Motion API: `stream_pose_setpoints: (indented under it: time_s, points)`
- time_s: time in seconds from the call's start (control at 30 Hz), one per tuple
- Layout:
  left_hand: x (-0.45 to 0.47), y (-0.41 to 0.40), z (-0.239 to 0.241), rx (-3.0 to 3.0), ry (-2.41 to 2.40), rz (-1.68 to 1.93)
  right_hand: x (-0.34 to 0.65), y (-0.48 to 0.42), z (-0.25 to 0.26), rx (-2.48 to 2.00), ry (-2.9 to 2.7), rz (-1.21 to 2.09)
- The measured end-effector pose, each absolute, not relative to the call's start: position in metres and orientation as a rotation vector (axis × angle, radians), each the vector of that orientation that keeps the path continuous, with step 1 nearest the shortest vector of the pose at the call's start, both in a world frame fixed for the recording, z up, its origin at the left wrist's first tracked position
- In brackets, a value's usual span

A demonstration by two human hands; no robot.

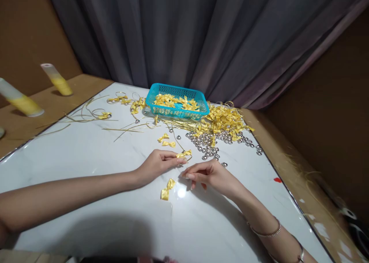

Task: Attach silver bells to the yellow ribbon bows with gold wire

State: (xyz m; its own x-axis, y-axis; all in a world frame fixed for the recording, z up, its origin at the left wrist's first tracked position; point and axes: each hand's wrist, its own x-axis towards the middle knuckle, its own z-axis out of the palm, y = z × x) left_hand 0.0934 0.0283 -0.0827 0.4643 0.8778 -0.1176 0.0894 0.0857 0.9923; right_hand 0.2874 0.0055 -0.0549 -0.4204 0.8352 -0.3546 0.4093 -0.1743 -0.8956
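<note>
Between the thumb and fingers of my left hand point(164, 162) is a yellow ribbon bow point(184, 154), and a thin gold cord curves beside it. My right hand point(211, 176) hovers just right of it with thumb and fingertips pinched together; whatever lies in the pinch is too small to make out. Below the hands a loose yellow bow point(168, 189) rests on the white table. Two more small bows point(168, 144) lie beyond my left hand. Silver beads point(209, 144) are scattered past my right hand.
A teal basket point(177, 111) holding yellow bows stands at the back. Right of it is a heap of bows point(226, 119), with gold cords point(184, 124) in front. Two yellow-wound spools point(62, 84) stand at left. A red scrap point(277, 180) lies near the right edge.
</note>
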Motion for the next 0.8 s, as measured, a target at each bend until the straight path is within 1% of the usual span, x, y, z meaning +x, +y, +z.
stream_pose_setpoints:
  time_s: [0.07,0.17,0.27,0.6,0.8]
  points:
    - [0.093,0.028,-0.084,1.382,0.932,0.740,0.284,0.003,-0.053,-1.492,-1.754,1.557]
    - [0.093,0.027,-0.085,1.416,0.926,0.725,0.276,-0.001,-0.050,-1.588,-1.721,1.369]
    - [0.092,0.026,-0.086,1.475,0.895,0.731,0.269,-0.005,-0.050,-1.592,-1.673,1.248]
    - [0.095,0.023,-0.084,1.534,0.912,0.758,0.262,-0.009,-0.057,-1.533,-1.714,1.150]
    - [0.098,0.020,-0.082,1.579,1.002,0.776,0.260,-0.009,-0.061,-1.542,-1.739,1.136]
